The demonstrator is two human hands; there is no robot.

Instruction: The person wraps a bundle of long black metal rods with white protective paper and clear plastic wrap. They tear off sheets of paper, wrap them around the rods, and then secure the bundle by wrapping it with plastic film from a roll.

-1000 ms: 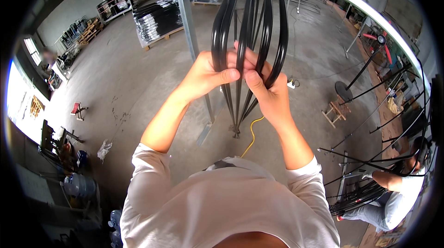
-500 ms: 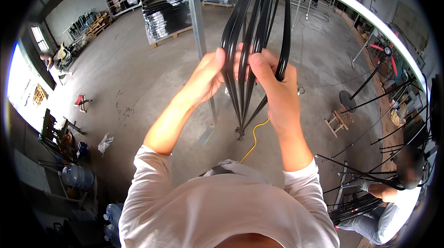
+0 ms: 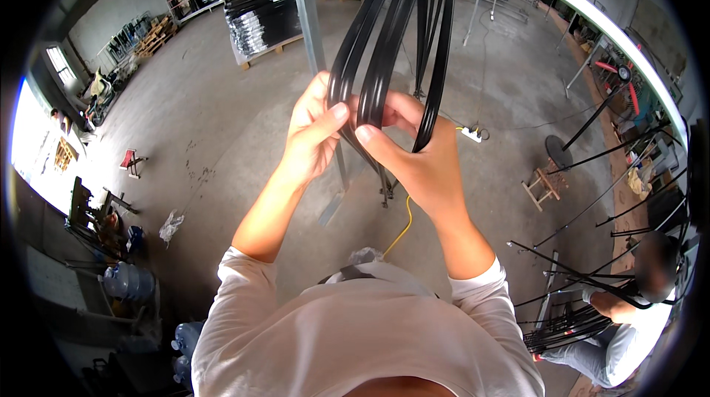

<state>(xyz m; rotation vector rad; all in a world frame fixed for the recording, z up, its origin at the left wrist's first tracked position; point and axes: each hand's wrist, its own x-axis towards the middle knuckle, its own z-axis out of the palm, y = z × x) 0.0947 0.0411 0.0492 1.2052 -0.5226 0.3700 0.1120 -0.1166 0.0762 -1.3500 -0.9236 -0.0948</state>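
Observation:
Several long, glossy black strips [image 3: 379, 75] hang down from the upper edge, spread between my two hands. My left hand [image 3: 310, 130] is closed on the leftmost strips, its thumb lying across their front. In my right hand [image 3: 425, 164] are the middle strips, pinched between thumb and fingers, while another strip rests in the fork beside the thumb. Fingers of both hands are partly hidden behind the strips. Below, the strips run together to dark narrow ends [image 3: 385, 193] above the floor. I cannot tell whether they are solid or hollow.
A grey metal post [image 3: 307, 16] stands just left of the strips, and a white rail [image 3: 592, 8] curves overhead. A yellow cable [image 3: 403, 228] and a white power strip [image 3: 470, 134] lie on the floor. At lower right a co-worker [image 3: 629, 330] sits by bundled black rods [image 3: 566, 329].
Both hands have shifted left and slightly down with the strips. The gap between the leftmost and middle strips has widened, and the power strip has come into view beside my right hand.

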